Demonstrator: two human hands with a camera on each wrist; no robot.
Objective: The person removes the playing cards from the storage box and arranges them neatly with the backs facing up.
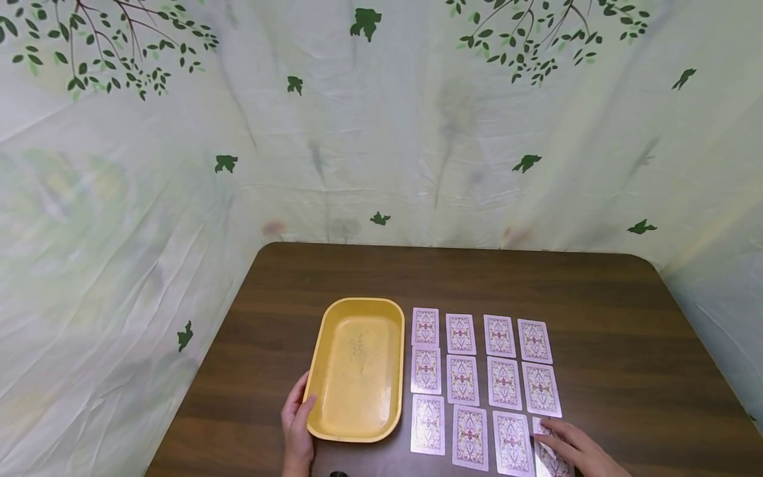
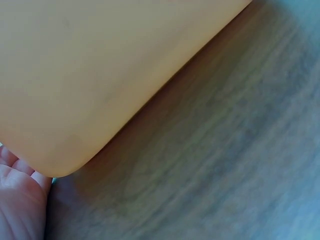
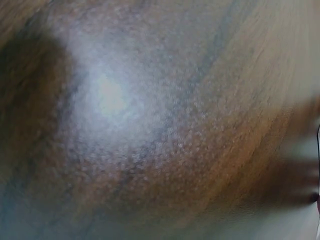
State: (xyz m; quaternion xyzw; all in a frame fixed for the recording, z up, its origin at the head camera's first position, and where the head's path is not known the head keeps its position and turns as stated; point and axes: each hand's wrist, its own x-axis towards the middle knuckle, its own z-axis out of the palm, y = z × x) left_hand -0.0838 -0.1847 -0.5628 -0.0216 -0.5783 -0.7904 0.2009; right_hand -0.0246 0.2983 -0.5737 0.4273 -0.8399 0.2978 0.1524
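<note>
A yellow tray (image 1: 357, 371) with rounded corners lies on the table, left of the cards. My left hand (image 1: 298, 421) grips its lower left edge, thumb over the rim. In the left wrist view, part of the left hand (image 2: 21, 200) shows against the corner of the tray (image 2: 90, 75). To the right, several playing cards with purple patterned backs lie in three rows, among them a middle-row card (image 1: 504, 383). My right hand (image 1: 578, 447) rests its extended fingers on the front right card (image 1: 545, 457) and partly covers it. The right wrist view shows mostly the glossy tabletop (image 3: 175, 150).
The brown wooden table (image 1: 465, 278) reaches back to a pale curtain (image 1: 417, 132) with a leaf print, which also hangs at both sides. A small black object (image 1: 338, 474) is cut off at the bottom edge of the head view.
</note>
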